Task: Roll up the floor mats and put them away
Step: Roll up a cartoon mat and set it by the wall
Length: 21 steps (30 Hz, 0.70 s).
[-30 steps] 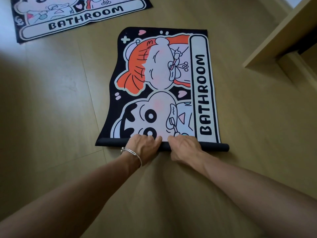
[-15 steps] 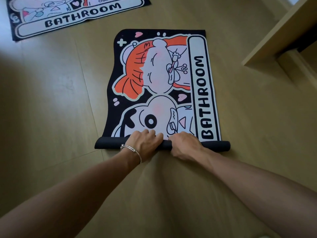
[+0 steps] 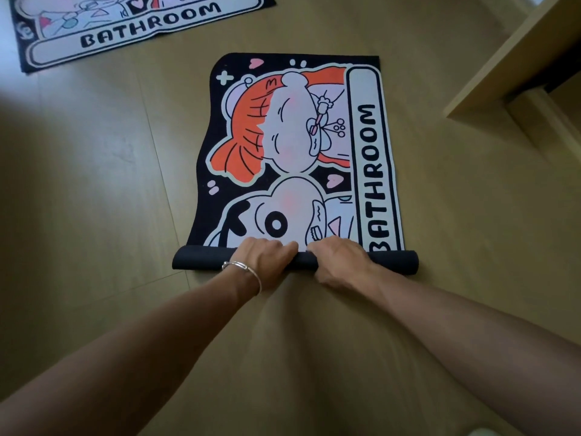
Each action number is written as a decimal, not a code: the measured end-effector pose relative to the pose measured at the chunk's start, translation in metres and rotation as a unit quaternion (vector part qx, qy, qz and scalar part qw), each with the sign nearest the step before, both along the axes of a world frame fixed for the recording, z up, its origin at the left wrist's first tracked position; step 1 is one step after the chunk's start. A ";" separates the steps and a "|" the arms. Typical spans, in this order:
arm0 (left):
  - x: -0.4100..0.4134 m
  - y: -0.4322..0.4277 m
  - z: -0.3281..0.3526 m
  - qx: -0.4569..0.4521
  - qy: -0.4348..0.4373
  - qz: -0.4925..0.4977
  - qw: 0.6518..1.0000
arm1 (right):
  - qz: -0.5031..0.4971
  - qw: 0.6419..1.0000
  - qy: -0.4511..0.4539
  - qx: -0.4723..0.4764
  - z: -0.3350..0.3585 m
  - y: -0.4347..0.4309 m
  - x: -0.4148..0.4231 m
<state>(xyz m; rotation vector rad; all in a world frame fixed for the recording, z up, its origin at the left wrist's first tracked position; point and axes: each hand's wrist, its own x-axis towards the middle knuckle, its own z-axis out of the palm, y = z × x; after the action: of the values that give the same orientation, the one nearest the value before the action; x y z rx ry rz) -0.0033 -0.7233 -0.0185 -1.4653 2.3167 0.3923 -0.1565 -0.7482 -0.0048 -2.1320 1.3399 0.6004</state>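
Note:
A black floor mat (image 3: 292,143) with cartoon figures and the word BATHROOM lies on the wooden floor in front of me. Its near end is wound into a black roll (image 3: 201,261) that spans the mat's width. My left hand (image 3: 262,256), with a silver bangle on the wrist, and my right hand (image 3: 338,258) sit side by side on the middle of the roll, fingers curled over its top. A second mat (image 3: 132,29) with the same print lies flat at the far left, cut off by the frame's top edge.
A light wooden furniture piece (image 3: 509,67) with a lower ledge stands at the upper right, close to the mat's far right corner. Bare wooden floor (image 3: 94,184) surrounds the mat on the left, right and near sides.
The roll has advanced away from me and grown thicker, covering more of the lower cartoon face and the first letter of BATHROOM. Both hands moved forward with it.

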 end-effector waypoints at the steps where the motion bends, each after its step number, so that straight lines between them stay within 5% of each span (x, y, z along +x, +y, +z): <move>1: -0.001 -0.005 0.001 0.030 -0.005 0.005 1.000 | 0.019 0.999 -0.006 -0.036 -0.002 0.005 -0.001; 5: -0.005 -0.020 0.008 0.096 0.014 0.000 0.995 | 0.035 0.995 -0.017 -0.094 -0.004 0.012 -0.008; 11: -0.006 -0.007 0.005 -0.017 0.012 0.001 1.000 | -0.013 1.000 0.020 0.011 0.000 -0.010 -0.007; 16: -0.009 -0.021 0.007 0.054 0.011 0.031 0.998 | 0.057 0.994 0.010 -0.095 -0.004 -0.005 -0.012; 21: -0.009 -0.006 0.002 -0.052 0.020 -0.014 0.998 | 0.004 0.997 0.047 0.059 0.004 -0.024 -0.011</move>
<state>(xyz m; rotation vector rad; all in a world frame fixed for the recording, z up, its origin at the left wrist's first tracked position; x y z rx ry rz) -0.0121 -0.7293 -0.0168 -1.4846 2.4187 0.3008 -0.1674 -0.7718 -0.0005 -2.0375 1.3106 0.7720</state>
